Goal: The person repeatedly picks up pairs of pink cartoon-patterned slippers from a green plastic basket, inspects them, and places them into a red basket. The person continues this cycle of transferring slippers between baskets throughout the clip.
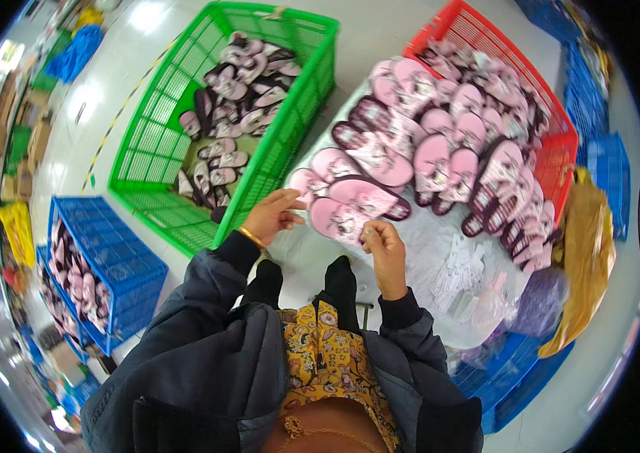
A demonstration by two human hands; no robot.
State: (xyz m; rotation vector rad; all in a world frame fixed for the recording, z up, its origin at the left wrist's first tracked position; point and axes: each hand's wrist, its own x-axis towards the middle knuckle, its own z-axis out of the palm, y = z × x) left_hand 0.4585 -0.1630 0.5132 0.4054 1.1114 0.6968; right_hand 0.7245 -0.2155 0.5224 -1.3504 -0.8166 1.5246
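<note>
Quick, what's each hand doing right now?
Left hand: half curled beside a pink slipper; hold unclear.
Right hand: closed, pinching, at that slipper's edge; hold unclear.

two hands point(269, 219) point(386, 260), one green crate point(281, 140), one red crate point(522, 59), perhaps dozens of slippers point(432, 162)

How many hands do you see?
2: the left hand between the green basket and pink slippers, the right hand at their near edge. No others show.

The slippers point(432, 155) are pink with dark edging; the far-left crate point(284, 143) is green, the far-right crate point(566, 162) red, the near-left crate point(120, 245) blue. The jacket point(214, 347) is dark grey, the garment point(327, 351) flowered yellow.
</note>
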